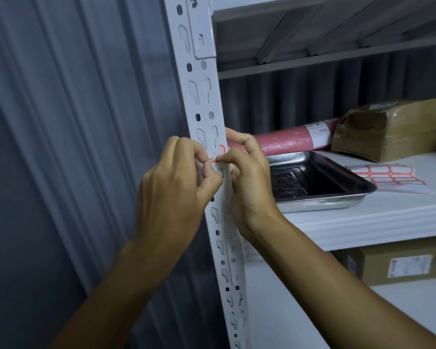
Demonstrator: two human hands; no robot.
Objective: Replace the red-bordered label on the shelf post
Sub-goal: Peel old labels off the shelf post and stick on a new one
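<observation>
A white slotted shelf post (204,96) runs down the middle of the head view. A small white label with a red border (219,153) sits on the post at hand height, mostly covered by fingers. My left hand (176,182) has curled fingers and pinches the label's lower left edge. My right hand (247,177) wraps round the post from the right, its thumb and forefinger pinching the label's lower edge beside the left fingertips. A sheet of spare red-bordered labels (385,176) lies on the white shelf (388,217) to the right.
A shiny metal tray (320,197) sits on the shelf just right of the post. Behind it lie a pink roll (295,139) and a taped brown parcel (398,132). A cardboard box (398,265) stands on the lower shelf. Grey corrugated wall (61,147) fills the left.
</observation>
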